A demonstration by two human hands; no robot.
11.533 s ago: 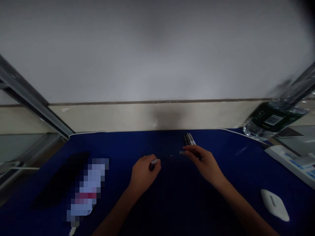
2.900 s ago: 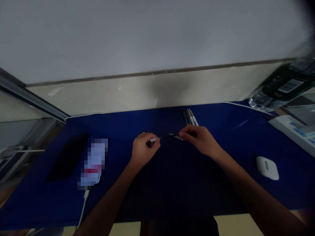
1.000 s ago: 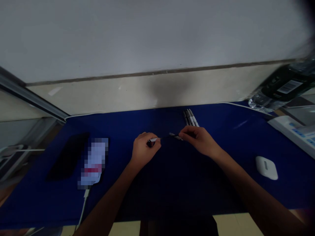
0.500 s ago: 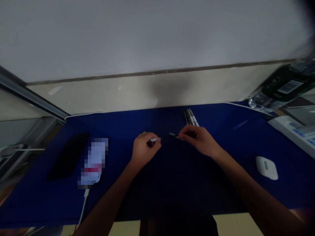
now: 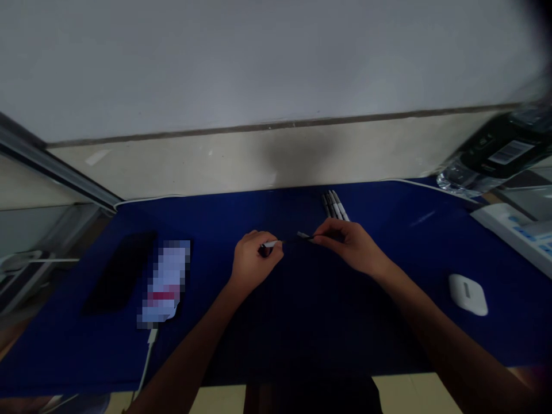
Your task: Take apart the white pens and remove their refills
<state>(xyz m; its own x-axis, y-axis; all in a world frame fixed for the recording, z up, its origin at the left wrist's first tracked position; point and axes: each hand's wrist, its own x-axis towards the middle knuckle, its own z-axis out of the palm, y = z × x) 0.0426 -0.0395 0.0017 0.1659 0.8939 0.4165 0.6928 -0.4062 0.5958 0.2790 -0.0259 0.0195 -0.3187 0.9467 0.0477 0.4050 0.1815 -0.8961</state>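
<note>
My left hand (image 5: 256, 259) is closed around a pen part with a white section (image 5: 269, 244) and a dark end. A thin dark pen refill (image 5: 291, 240) runs from it towards my right hand (image 5: 349, 244), whose thumb and index finger pinch the other end. A small grey piece (image 5: 303, 235) shows just left of the right fingertips; whether it is held or lies on the table cannot be made out. Behind the right hand, several pens (image 5: 335, 206) with grey, black and white barrels lie side by side on the blue tabletop (image 5: 259, 213).
To the left lie a lit phone (image 5: 166, 282) on a white cable (image 5: 146, 359) and a dark flat object (image 5: 121, 273). A white earbud case (image 5: 468, 294) is on the right, with a power strip (image 5: 517, 236) and plastic bottle (image 5: 495, 152) beyond. A wall (image 5: 194, 164) borders the back.
</note>
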